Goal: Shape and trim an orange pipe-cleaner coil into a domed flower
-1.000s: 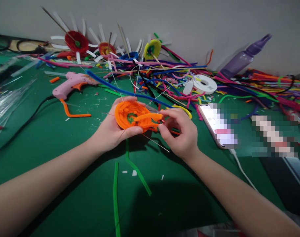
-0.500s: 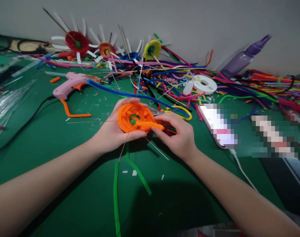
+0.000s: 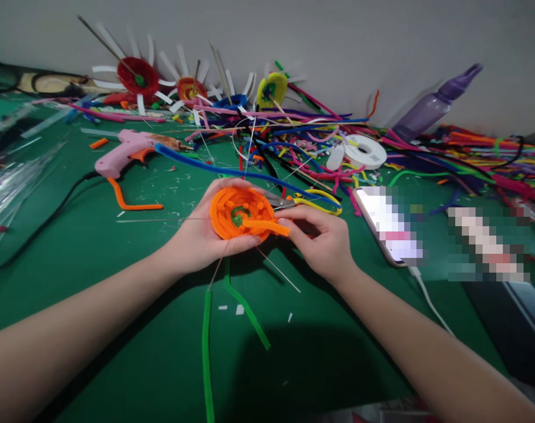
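Note:
An orange coiled disc (image 3: 221, 218) with a green centre is held above the green table, thin wires sticking out around it. My left hand (image 3: 203, 229) grips its left side, the thumb along the lower rim and the fingers behind. An orange fuzzy stem (image 3: 267, 225) runs from near the centre over the right rim. Its outer end lies at the thumb and fingers of my right hand (image 3: 322, 238), which are pinched together. Two green stems, one of them the near stem (image 3: 208, 352), hang or lie below the disc.
A pink glue gun (image 3: 124, 151) with its cord rests at the left. Behind lie heaped coloured stems, a white spool (image 3: 364, 151) and flower-like discs with white strips. Scissors (image 3: 280, 201) lie behind my right hand. To the right are a lit phone (image 3: 382, 226) and a purple bottle (image 3: 426, 111).
My right thumb has shifted from beneath the orange stem's end to its upper side. The disc has tilted slightly and sits a little lower, still in my left hand.

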Demonstrator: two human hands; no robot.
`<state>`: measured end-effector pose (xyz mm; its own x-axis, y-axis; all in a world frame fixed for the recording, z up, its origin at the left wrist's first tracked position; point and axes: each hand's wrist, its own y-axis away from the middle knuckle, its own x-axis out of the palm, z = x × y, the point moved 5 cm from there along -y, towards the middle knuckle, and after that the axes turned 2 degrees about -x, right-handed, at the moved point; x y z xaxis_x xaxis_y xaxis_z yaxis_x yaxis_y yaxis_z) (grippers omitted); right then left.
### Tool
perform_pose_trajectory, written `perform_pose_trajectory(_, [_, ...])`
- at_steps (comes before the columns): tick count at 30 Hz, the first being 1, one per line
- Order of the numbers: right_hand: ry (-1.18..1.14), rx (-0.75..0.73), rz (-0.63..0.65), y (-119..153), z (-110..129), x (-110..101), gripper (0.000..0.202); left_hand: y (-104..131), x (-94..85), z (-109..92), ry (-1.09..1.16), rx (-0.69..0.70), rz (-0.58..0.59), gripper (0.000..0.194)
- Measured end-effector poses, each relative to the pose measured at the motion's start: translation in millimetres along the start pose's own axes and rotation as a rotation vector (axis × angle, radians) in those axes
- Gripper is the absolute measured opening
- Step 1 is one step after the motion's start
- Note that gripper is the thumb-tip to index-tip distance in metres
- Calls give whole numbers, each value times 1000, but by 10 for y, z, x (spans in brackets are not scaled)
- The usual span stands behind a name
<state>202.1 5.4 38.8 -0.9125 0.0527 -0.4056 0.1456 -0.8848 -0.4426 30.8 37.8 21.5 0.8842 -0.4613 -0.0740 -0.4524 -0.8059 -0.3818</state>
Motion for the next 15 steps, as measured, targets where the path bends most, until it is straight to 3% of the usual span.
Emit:
perform_pose_trajectory(6, [-108,14,-84,1,-22,-29,10,-14,18,-54,72,-54,19,50])
perform_pose_trajectory(11, [-148,51,-61,11,-63,-6,8,-13,15,-42,121,-112,3,53])
perform_pose_trajectory(15, [-54,39,-27,23,-34,7,14,-9,9,-26,111,-124,4,54])
